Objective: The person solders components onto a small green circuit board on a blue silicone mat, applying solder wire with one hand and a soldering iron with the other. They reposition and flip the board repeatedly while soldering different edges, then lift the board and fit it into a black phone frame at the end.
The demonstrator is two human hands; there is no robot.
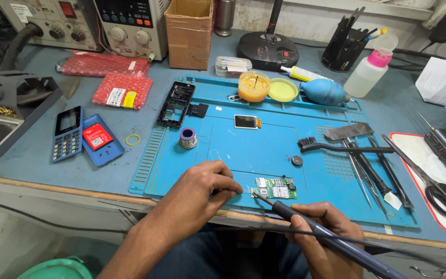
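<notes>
A small green circuit board (275, 188) lies near the front edge of the blue work mat (264, 150). My left hand (205, 191) is pinched on a thin solder wire that reaches to the board's left end. My right hand (320, 232) grips a dark soldering iron (305, 225), its tip touching the board's left edge. A spool of solder (187, 137) stands on the mat further back, and a small display module (246, 122) lies at mid-mat.
Tweezers, a brush (336, 147) and scissors (440, 191) lie at the right. A flux jar (254, 86), blue blower (325, 91), cardboard box (189, 31), bench power supplies and a solder station stand behind. A blue phone (67, 133) and its back cover lie at the left.
</notes>
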